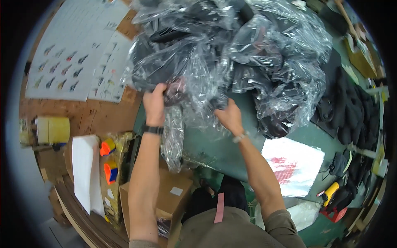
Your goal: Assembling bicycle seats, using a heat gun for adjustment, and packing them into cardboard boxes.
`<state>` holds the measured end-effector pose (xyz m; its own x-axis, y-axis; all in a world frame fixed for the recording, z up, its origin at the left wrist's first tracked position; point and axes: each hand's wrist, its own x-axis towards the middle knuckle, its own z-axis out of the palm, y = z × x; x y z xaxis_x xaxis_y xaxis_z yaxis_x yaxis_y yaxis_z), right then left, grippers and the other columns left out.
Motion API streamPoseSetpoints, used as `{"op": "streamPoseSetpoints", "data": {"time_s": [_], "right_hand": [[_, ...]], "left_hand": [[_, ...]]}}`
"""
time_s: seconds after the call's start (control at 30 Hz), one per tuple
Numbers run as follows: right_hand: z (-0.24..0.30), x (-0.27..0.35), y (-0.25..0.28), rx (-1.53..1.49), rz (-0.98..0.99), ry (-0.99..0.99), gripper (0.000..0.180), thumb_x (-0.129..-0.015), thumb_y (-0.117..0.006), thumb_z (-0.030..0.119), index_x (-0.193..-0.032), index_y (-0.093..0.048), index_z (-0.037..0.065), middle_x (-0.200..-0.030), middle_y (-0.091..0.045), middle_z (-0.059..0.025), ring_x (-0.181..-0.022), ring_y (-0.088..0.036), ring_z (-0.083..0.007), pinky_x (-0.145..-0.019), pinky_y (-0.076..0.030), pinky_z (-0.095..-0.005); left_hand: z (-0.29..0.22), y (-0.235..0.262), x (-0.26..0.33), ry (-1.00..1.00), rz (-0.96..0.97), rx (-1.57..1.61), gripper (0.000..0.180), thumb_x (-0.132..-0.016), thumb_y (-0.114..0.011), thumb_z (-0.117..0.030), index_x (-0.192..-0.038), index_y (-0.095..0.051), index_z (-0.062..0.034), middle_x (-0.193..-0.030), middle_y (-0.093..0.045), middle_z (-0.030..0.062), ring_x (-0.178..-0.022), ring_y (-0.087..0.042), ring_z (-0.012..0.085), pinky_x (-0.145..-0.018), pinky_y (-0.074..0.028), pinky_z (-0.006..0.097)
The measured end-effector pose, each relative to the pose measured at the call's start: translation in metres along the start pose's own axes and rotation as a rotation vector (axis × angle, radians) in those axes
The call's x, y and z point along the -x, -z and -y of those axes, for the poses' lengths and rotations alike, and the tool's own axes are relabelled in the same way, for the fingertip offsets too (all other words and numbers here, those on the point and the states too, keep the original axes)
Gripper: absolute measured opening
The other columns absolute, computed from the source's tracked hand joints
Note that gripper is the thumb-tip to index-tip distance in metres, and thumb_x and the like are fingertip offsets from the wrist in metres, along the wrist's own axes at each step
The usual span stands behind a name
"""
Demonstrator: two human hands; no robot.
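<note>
My left hand (154, 103) grips a clear plastic bag (173, 136) with a dark item inside, at the near edge of a big heap of similar bagged dark items (248, 53) on a green table (223, 149). The bag's crumpled tail hangs down over the table edge. My right hand (228, 115) clutches the plastic of the same bundle just to the right. A dark band is on my left wrist and a pale one on my right.
Loose black garments (351, 107) lie at the right of the table. A white printed sheet (295, 165) sits near the front edge. A cardboard box (165, 198) stands below. Charts (78, 49) hang on a board at left, beside a tape roll (53, 129).
</note>
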<state>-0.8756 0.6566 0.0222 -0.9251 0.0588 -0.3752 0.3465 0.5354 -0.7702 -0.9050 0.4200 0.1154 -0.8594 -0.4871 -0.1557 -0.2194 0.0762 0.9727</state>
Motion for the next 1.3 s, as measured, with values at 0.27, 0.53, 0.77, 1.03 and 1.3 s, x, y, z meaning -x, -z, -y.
{"op": "streamPoseSetpoints", "data": {"time_s": [0.27, 0.53, 0.77, 1.03, 1.3], "right_hand": [[-0.049, 0.19, 0.049, -0.686, 0.276, -0.232, 0.06, -0.078, -0.063, 0.006, -0.134, -0.044, -0.005, -0.099, -0.062, -0.0072, -0.084, -0.06, -0.0154, -0.075, -0.05, -0.028], [0.04, 0.26, -0.004, -0.433, 0.827, 0.078, 0.067, -0.068, -0.071, 0.008, -0.129, -0.049, -0.006, -0.115, -0.063, -0.0118, -0.1, -0.061, -0.0206, -0.089, -0.049, -0.0314], [0.173, 0.388, -0.165, 0.21, 1.256, 0.266, 0.059, -0.064, -0.075, 0.004, -0.119, -0.057, -0.005, -0.096, -0.068, -0.0049, -0.087, -0.063, -0.014, -0.081, -0.051, -0.0274], [0.16, 0.45, -0.273, 0.559, 1.276, 0.012, 0.054, -0.069, -0.073, 0.002, -0.12, -0.058, -0.006, -0.101, -0.068, -0.0049, -0.087, -0.062, -0.0114, -0.083, -0.05, -0.0267], [0.135, 0.518, -0.342, 0.349, 1.357, -0.456, 0.046, -0.075, -0.069, 0.009, -0.118, -0.058, -0.006, -0.102, -0.068, -0.008, -0.086, -0.064, -0.0151, -0.078, -0.053, -0.0281]], "left_hand": [[-0.042, 0.316, 0.279, 0.061, -0.442, 0.126, 0.033, -0.084, -0.06, -0.002, -0.117, -0.059, 0.0015, -0.108, -0.065, 0.0044, -0.094, -0.062, 0.0155, -0.085, -0.05, 0.03], [0.018, 0.53, 0.544, 0.531, -0.487, -0.831, 0.024, -0.077, -0.07, -0.011, -0.099, -0.069, -0.002, -0.083, -0.071, 0.0154, -0.079, -0.071, 0.026, -0.074, -0.054, 0.037], [0.231, 0.552, 0.565, 0.32, -0.265, -1.235, 0.049, -0.068, -0.077, -0.015, -0.113, -0.063, -0.0035, -0.112, -0.067, 0.0138, -0.101, -0.064, 0.0328, -0.086, -0.053, 0.043], [0.318, 0.565, 0.597, 0.05, -0.226, -1.094, 0.05, -0.069, -0.071, -0.014, -0.117, -0.061, -0.0053, -0.124, -0.061, 0.0093, -0.112, -0.058, 0.0271, -0.093, -0.05, 0.041], [0.438, 0.418, 0.562, -0.075, 0.194, -1.139, 0.033, -0.087, -0.053, -0.017, -0.115, -0.065, -0.0052, -0.125, -0.058, 0.0067, -0.122, -0.049, 0.0208, -0.093, -0.042, 0.037]]}}
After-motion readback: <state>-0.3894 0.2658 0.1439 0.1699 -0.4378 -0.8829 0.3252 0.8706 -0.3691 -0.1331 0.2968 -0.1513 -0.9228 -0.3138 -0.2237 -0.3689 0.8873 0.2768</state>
